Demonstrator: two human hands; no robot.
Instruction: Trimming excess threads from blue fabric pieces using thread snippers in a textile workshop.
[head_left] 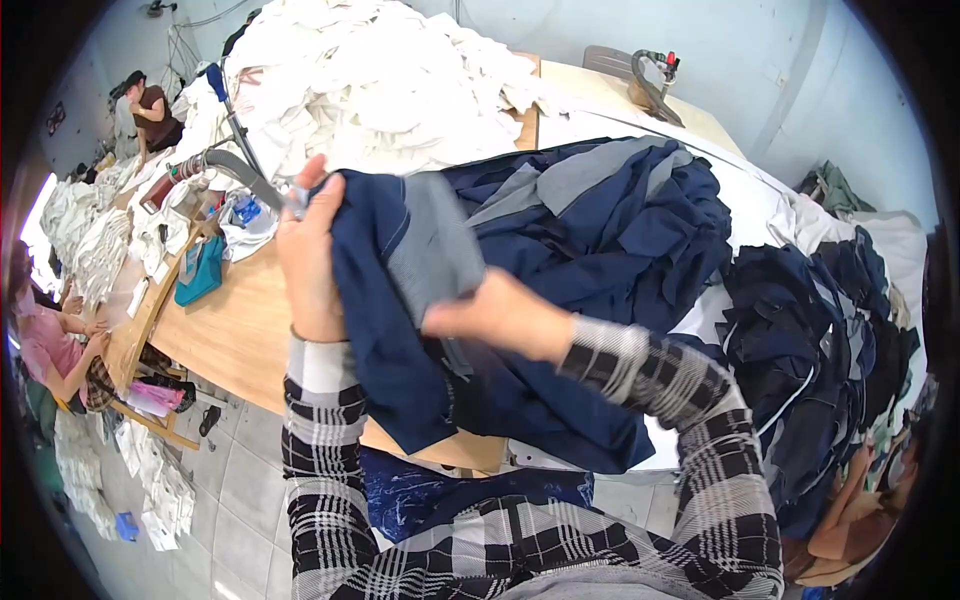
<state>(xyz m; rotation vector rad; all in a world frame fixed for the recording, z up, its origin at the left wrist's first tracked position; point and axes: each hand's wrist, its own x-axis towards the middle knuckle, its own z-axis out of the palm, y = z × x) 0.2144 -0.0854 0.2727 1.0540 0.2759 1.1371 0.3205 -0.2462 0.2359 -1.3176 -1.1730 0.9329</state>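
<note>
My left hand (312, 265) grips the upper left edge of a navy garment (365, 270) with a grey panel (432, 250). Beside the left fingertips is a small shiny greyish bit that I cannot make out. My right hand (505, 315), blurred by motion, closes on the lower side of the grey panel; its fingers are partly hidden by the cloth. The garment is raised over the table's front edge and hangs down below my hands. Just behind it lies a heap of navy and grey garments (640, 215).
A high white cloth pile (380, 80) covers the table's back. A curved grey pipe (235, 165) stands left of my left hand, near a teal pouch (200, 272). More dark garments (785, 310) lie right. People (60, 340) sit or stand at the left; another person (860, 520) is lower right.
</note>
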